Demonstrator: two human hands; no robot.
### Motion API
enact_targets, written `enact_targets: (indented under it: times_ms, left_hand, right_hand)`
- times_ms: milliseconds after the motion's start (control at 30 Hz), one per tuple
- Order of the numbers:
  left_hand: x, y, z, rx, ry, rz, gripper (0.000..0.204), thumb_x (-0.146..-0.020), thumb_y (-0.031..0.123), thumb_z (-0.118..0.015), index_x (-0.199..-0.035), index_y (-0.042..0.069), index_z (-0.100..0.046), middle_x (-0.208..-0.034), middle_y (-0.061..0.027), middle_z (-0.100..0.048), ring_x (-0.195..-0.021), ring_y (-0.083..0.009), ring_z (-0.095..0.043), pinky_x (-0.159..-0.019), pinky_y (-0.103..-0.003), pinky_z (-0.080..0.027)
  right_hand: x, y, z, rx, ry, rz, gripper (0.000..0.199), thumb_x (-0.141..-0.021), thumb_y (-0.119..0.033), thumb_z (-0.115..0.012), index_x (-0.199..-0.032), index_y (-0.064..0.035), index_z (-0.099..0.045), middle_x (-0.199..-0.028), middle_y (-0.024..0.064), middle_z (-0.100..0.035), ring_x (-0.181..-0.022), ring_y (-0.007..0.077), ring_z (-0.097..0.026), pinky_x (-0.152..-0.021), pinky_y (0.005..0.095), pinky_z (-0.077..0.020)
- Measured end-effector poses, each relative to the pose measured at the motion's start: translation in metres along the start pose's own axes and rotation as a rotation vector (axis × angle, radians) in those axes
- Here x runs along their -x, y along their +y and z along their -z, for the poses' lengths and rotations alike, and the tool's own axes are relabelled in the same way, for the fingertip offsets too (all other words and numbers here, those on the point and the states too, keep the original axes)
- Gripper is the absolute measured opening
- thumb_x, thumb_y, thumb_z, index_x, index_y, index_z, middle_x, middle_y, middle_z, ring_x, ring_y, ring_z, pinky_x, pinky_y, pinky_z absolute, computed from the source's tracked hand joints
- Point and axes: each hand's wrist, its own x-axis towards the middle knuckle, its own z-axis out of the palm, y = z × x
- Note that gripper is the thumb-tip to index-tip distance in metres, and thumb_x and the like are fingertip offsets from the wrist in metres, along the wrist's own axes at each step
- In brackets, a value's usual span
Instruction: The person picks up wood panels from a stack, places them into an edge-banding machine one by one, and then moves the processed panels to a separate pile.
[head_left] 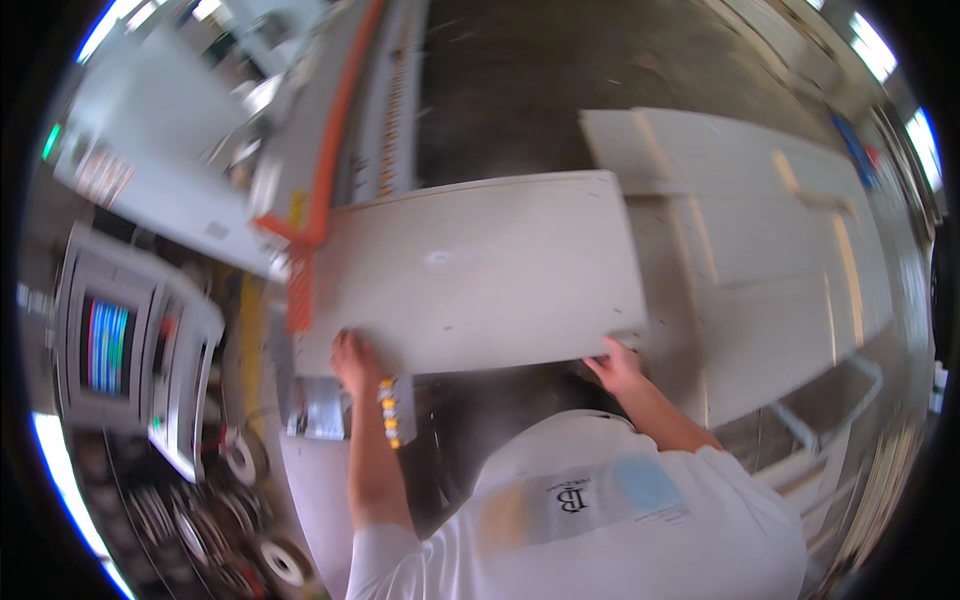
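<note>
A large white rectangular board (pixel 490 275) lies level in front of me, its left end against the orange-edged machine. My left hand (pixel 355 362) is on the board's near edge close to its left end, fingers bent over the top face. At the near right corner, my right hand (pixel 616 366) grips the edge, thumb on top and the other fingers hidden below. A bracelet of yellow and white beads (pixel 389 412) shows by my left wrist. The picture is somewhat blurred.
The machine's long orange rail (pixel 345 110) runs away from me. On the left stands a control panel with a lit screen (pixel 106 345), above several rolls of banding (pixel 205 530). To the right, more white boards (pixel 760 250) lie flat beside a metal frame (pixel 840 400).
</note>
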Motion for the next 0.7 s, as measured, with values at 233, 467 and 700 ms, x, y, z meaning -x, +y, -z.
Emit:
enact_targets:
  times_ms: [233, 467, 700]
  left_hand:
    - [0.008, 0.155, 0.008, 0.563, -0.401, 0.078, 0.026, -0.098, 0.022, -0.06, -0.114, 0.004, -0.068, -0.102, -0.0157, -0.072, -0.096, -0.0316, -0.07, -0.087, -0.043, -0.053]
    - [0.151, 0.244, -0.064, 0.642, -1.087, -0.176, 0.023, -0.098, 0.021, -0.063, -0.116, 0.008, -0.068, -0.096, -0.0079, -0.071, -0.086, -0.0177, -0.067, -0.079, -0.031, -0.053]
    - [0.204, 0.201, -0.081, 0.497, -1.486, -0.273, 0.036, -0.097, 0.03, -0.056, -0.129, 0.014, -0.065, -0.126, -0.0045, -0.068, -0.115, -0.0205, -0.065, -0.097, -0.034, -0.051]
  right_hand:
    - [-0.029, -0.069, 0.076, 1.314, -0.223, 0.58, 0.033, -0.088, -0.029, -0.073, -0.113, -0.008, -0.069, -0.102, 0.0072, -0.074, -0.091, 0.0197, -0.07, -0.08, 0.035, -0.056]
    - [-0.135, -0.185, 0.183, 1.319, 0.448, 0.712, 0.026, -0.088, -0.036, -0.066, -0.103, -0.0159, -0.075, -0.093, 0.0083, -0.075, -0.087, 0.0291, -0.071, -0.077, 0.0405, -0.0555]
    - [-0.237, -0.306, 0.216, 1.268, 0.806, 0.854, 0.022, -0.086, -0.028, -0.067, -0.104, -0.0166, -0.072, -0.106, 0.008, -0.072, -0.097, 0.0306, -0.069, -0.081, 0.0437, -0.0555]
